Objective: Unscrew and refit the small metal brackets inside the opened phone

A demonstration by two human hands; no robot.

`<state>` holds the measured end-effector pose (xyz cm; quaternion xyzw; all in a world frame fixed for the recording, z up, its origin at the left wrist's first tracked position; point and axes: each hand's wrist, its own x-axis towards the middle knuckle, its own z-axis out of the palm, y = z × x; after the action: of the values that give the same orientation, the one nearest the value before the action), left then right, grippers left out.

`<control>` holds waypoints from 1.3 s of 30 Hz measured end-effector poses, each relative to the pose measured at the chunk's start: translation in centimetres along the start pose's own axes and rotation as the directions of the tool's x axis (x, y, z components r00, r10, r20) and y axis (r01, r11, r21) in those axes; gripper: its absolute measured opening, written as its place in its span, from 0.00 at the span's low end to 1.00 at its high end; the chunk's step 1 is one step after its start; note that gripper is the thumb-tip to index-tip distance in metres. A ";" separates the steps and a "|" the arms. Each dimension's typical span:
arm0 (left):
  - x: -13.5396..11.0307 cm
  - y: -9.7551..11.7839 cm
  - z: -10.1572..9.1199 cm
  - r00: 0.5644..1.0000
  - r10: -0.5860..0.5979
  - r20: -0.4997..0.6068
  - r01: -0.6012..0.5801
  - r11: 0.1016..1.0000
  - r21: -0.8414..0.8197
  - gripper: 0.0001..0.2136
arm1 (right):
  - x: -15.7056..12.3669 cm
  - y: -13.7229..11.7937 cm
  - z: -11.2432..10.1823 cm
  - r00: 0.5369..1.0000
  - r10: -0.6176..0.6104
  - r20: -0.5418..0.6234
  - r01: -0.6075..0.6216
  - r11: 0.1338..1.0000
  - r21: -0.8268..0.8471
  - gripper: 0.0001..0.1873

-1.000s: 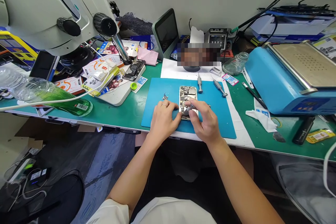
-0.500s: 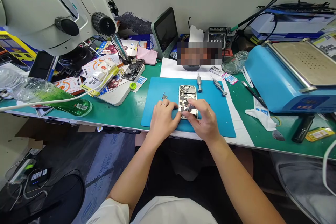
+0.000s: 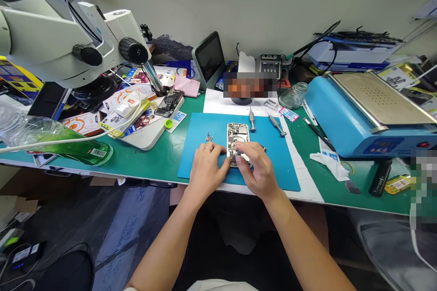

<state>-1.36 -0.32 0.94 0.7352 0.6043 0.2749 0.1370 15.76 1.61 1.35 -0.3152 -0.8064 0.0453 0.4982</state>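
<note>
An opened phone [image 3: 242, 131] with bare inner parts lies on the blue mat [image 3: 194, 123]. My left hand [image 3: 208, 166] presses against its lower left edge, fingers curled and thumb at the side. Above the lower half of the phone, my right hand [image 3: 257, 168] pinches a small screwdriver, mostly covered by my fingers; whether its tip touches a screw is hidden. Several tiny metal parts [image 3: 209, 137] lie on the mat left of the phone. Two more screwdrivers, one upright in view [image 3: 252, 120] and one slanted [image 3: 277, 126], rest beyond and to the right.
A microscope [image 3: 99, 45] overhangs the left side, near a green plastic bottle [image 3: 82, 145]. Behind the mat stand a screen [image 3: 209, 57] and a glass jar [image 3: 294, 95]. At right sits a blue heating plate machine [image 3: 341, 118], with a black tube [image 3: 380, 177] before it.
My view has tilted up slightly, so the bench appears lower and further left. My right fingers have shifted over the screwdriver and hide more of it. The left hand stays at the phone's edge.
</note>
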 end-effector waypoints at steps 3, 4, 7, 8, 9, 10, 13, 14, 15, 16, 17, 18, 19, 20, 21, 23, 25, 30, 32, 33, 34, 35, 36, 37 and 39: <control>0.0 0.1 0.0 1.000 -0.007 -0.002 0.007 1.000 -0.004 0.04 | -0.1 -0.1 -0.1 1.000 -0.008 0.017 0.008 0.999 0.034 0.25; 0.0 0.1 0.0 1.000 -0.010 -0.001 0.010 1.000 -0.004 0.04 | -0.2 -0.1 -0.1 1.000 -0.015 0.013 0.015 1.000 0.020 0.25; 0.0 0.1 0.0 1.000 -0.013 0.003 0.013 1.000 -0.003 0.04 | -0.2 0.0 -0.1 1.000 -0.011 -0.014 0.010 0.999 -0.038 0.25; 0.0 0.1 0.0 1.000 -0.012 0.002 0.012 1.000 -0.002 0.04 | -0.2 0.0 -0.1 1.000 0.001 -0.017 -0.002 0.999 -0.040 0.24; 0.0 0.1 0.0 1.000 -0.009 0.000 0.009 1.000 -0.002 0.04 | -0.2 0.0 -0.1 1.000 0.011 -0.013 -0.011 1.000 -0.029 0.24; 0.0 0.1 0.0 1.000 -0.007 -0.003 0.007 1.000 -0.002 0.04 | -0.1 -0.1 -0.2 1.000 0.017 -0.002 -0.017 1.000 -0.008 0.25; 0.0 0.0 0.1 1.000 -0.003 -0.008 0.003 1.000 -0.005 0.04 | 0.0 -0.1 -0.2 1.000 0.003 0.022 -0.004 0.999 0.043 0.28; 0.0 0.0 0.1 1.000 -0.002 -0.008 0.002 1.000 -0.005 0.04 | 0.0 -0.1 -0.2 1.000 -0.007 0.020 0.006 0.999 0.037 0.28; 0.0 0.0 0.1 1.000 -0.001 -0.007 0.001 1.000 -0.004 0.04 | 0.0 -0.1 -0.2 1.000 -0.013 0.012 0.013 1.000 0.019 0.28; 0.0 0.0 0.1 1.000 0.000 -0.007 0.000 1.000 -0.003 0.04 | -0.1 -0.1 -0.2 1.000 -0.013 0.000 0.013 1.000 -0.003 0.28; 0.0 0.0 0.1 1.000 0.002 -0.007 -0.002 1.000 -0.001 0.04 | -0.1 -0.1 -0.2 1.000 -0.007 -0.010 0.007 1.000 -0.021 0.27; 0.0 0.1 0.1 1.000 0.003 -0.007 -0.003 1.000 0.000 0.04 | -0.1 -0.1 -0.2 1.000 0.004 -0.016 -0.004 1.000 -0.030 0.27; 0.0 0.1 0.1 1.000 0.005 -0.007 -0.005 1.000 0.000 0.04 | -0.1 -0.1 -0.2 1.000 0.018 -0.017 -0.018 0.999 -0.026 0.26; 0.0 0.1 0.1 1.000 0.005 -0.008 -0.005 1.000 0.001 0.04 | -0.1 -0.1 -0.2 1.000 0.028 -0.013 -0.028 1.000 -0.012 0.26; 0.0 0.1 0.1 1.000 0.006 -0.007 -0.006 1.000 0.001 0.04 | -0.1 -0.2 -0.2 0.999 0.033 -0.004 -0.033 0.999 0.009 0.27; 0.0 0.1 0.1 1.000 0.006 -0.007 -0.006 1.000 0.002 0.03 | -0.1 -0.2 -0.2 1.000 0.024 0.014 -0.025 0.999 0.046 0.28; 0.0 0.1 0.0 1.000 0.005 -0.005 -0.005 1.000 0.001 0.03 | -0.1 -0.2 -0.2 1.000 0.000 0.015 -0.001 0.999 0.048 0.29; 0.0 0.1 -0.1 1.000 0.008 -0.002 -0.008 1.000 -0.006 0.04 | 0.0 -0.1 -0.1 1.000 -0.002 -0.019 0.002 1.000 -0.008 0.27; -0.1 0.1 0.0 1.000 0.009 -0.006 -0.009 1.000 -0.003 0.04 | 0.0 -0.2 -0.2 1.000 0.005 -0.008 -0.005 1.000 0.026 0.27; -0.1 0.1 0.0 1.000 0.010 -0.007 -0.011 1.000 -0.002 0.04 | -0.1 -0.2 -0.2 1.000 0.007 0.003 -0.008 0.999 0.052 0.27; -0.1 0.1 0.0 1.000 0.012 -0.008 -0.012 1.000 -0.002 0.04 | -0.1 -0.2 -0.2 1.000 0.010 0.015 -0.011 0.997 0.078 0.28; -0.1 0.0 0.0 1.000 0.014 -0.009 -0.014 1.000 -0.001 0.04 | -0.2 -0.2 -0.2 1.000 0.013 0.023 -0.016 0.995 0.100 0.29; -0.1 0.0 0.1 1.000 0.015 -0.009 -0.015 1.000 0.000 0.04 | -0.2 -0.2 -0.2 0.999 0.017 0.030 -0.020 0.993 0.116 0.29; -0.1 0.0 0.1 1.000 0.016 -0.009 -0.016 1.000 0.002 0.04 | -0.3 -0.1 -0.2 0.999 0.019 0.032 -0.023 0.992 0.125 0.30; -0.1 -0.1 0.1 1.000 0.017 -0.008 -0.017 1.000 0.006 0.04 | -0.4 -0.1 -0.2 0.999 0.017 0.029 -0.021 0.992 0.127 0.30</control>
<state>-1.38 -0.41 0.84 0.7397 0.5993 0.2771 0.1299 15.97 1.28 1.21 -0.2898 -0.8056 0.1058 0.5057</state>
